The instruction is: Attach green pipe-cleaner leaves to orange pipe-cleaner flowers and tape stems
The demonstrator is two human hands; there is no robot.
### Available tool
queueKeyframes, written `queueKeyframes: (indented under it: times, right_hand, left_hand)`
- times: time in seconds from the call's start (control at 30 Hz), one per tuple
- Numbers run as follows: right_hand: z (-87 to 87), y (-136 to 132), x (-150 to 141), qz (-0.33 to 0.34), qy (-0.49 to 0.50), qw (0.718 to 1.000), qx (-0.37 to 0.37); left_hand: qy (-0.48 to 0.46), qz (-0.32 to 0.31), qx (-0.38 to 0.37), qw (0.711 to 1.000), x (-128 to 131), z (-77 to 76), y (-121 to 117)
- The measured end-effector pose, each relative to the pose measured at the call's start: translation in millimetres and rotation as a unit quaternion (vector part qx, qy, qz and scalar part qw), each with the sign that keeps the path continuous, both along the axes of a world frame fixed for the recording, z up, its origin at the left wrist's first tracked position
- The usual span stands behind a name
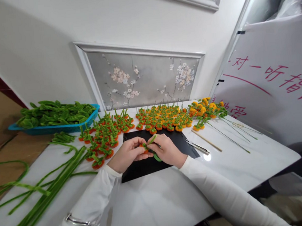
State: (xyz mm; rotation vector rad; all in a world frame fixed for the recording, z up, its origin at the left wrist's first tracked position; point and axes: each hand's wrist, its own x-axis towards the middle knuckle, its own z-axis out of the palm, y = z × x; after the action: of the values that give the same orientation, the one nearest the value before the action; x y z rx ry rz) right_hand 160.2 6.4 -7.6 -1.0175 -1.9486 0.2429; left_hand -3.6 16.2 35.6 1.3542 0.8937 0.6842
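Note:
Over the black mat (134,170) my two hands meet around one small orange pipe-cleaner flower (143,147). My left hand (133,151) is closed on it, thumb and fingers pinched together. Beside it, my right hand (166,148) pinches a green pipe-cleaner piece (152,139) that stands up from the flower. A green roll, perhaps tape (157,157), shows partly under the right fingers. Much of the flower is hidden by the fingers. Rows of similar orange flowers with green tops (107,130) stand just beyond and left of my hands.
A blue basket (63,128) of green fuzzy leaves is at the back left. Long green pipe cleaners (55,190) lie along the left side. Scissors (198,146), a thin wooden stick (207,140) and stemmed yellow flowers (205,107) lie to the right. A wall panel (148,78) closes off the back.

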Motion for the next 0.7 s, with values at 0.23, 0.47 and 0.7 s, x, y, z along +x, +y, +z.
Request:
queueKeyframes:
  times: [0.23,0.47,0.7]
  right_hand:
    - [-2.5,-3,-1,-0.038,-0.094,0.994,0.035]
    - [-2.8,0,3,0.031,-0.032,0.997,-0.056]
    - [4.3,-2,10,0.122,0.036,0.986,-0.111]
  left_hand:
    - [0.063,-0.019,0.029,0.997,-2,-6.1,0]
    - [0.075,-0.047,0.002,0.996,-5,-3.3,3]
    - [0.066,-0.027,-0.026,0.997,-6,0.1,3]
